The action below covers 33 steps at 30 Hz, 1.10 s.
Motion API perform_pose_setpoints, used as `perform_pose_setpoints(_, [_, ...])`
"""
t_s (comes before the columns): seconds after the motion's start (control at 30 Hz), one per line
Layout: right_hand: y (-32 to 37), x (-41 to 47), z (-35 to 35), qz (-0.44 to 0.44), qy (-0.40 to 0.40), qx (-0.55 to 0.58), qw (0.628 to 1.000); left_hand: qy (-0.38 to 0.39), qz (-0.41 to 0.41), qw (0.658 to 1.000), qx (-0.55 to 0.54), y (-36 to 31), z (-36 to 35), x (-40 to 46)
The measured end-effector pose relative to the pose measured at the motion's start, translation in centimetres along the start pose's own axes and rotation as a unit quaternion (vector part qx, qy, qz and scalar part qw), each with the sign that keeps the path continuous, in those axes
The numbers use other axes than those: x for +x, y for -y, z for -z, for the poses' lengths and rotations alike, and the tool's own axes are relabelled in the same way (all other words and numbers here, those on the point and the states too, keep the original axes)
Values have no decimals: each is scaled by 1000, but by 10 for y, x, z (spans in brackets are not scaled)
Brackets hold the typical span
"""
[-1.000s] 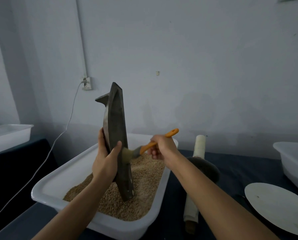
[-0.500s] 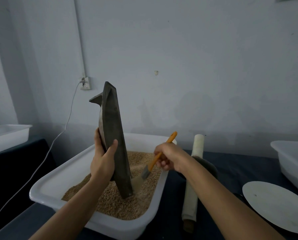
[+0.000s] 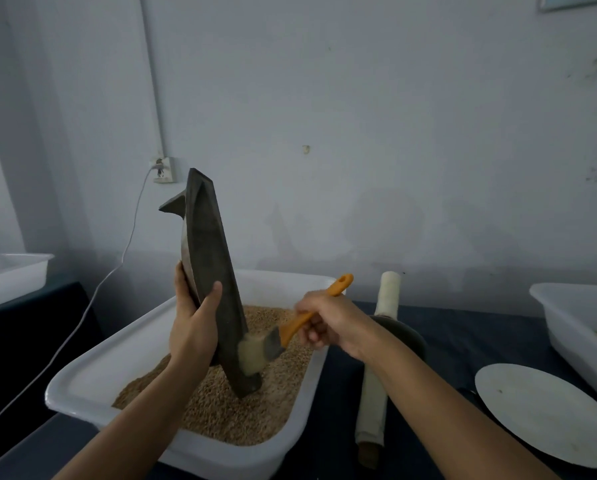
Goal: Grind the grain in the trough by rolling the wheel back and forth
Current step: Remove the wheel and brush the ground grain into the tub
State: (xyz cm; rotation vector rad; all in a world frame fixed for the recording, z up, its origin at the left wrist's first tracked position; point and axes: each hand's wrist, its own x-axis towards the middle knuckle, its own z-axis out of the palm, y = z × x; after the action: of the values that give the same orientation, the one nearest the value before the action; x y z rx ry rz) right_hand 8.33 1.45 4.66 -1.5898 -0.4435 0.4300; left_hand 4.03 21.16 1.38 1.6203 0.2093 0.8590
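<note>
The dark boat-shaped metal trough point(image 3: 208, 265) stands almost upright, its lower tip sunk in the grain point(image 3: 227, 407) that fills a white tub point(image 3: 92, 372). My left hand point(image 3: 193, 327) grips the trough around its middle. My right hand point(image 3: 324, 320) holds an orange-handled brush point(image 3: 300, 320), whose pale bristles touch the trough's lower face. The grinding wheel point(image 3: 404, 337), a dark disc on a long pale axle point(image 3: 387, 296), lies on the table to the right of the tub, partly behind my right forearm.
A round white plate point(image 3: 546, 410) lies at the right. White tubs stand at the far right point(image 3: 574, 327) and far left point(image 3: 9, 275). A white cable point(image 3: 92, 303) hangs from a wall socket point(image 3: 163, 169) behind the tub.
The brush swept down the trough toward the grain, then came back up to its lower face. The trough shifted slightly left and stayed upright in my left hand.
</note>
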Motion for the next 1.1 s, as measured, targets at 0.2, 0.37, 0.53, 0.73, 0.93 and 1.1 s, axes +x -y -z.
perform_pose_setpoints(0.2, [9, 9, -9, 120, -50, 39, 991, 12, -1, 999, -33, -2, -1, -2])
perform_pose_setpoints(0.37, [22, 36, -33, 218, -64, 132, 965, 48, 1, 996, -71, -5, -4, -6])
perform_pose_setpoints(0.53, [36, 53, -44, 189, -57, 163, 967, 91, -1, 993, -74, -8, -6, -8])
perform_pose_setpoints(0.73, [32, 38, -30, 4, -12, -14, 1000, 118, 1, 992, -53, -11, -8, -11])
perform_pose_setpoints(0.93, [21, 11, -14, -108, 41, -123, 986, 103, 14, 994, -20, -8, -6, -9])
perform_pose_setpoints(1.1, [24, 3, -6, -38, 12, -99, 994, 86, 5, 996, -1, -5, -5, -7])
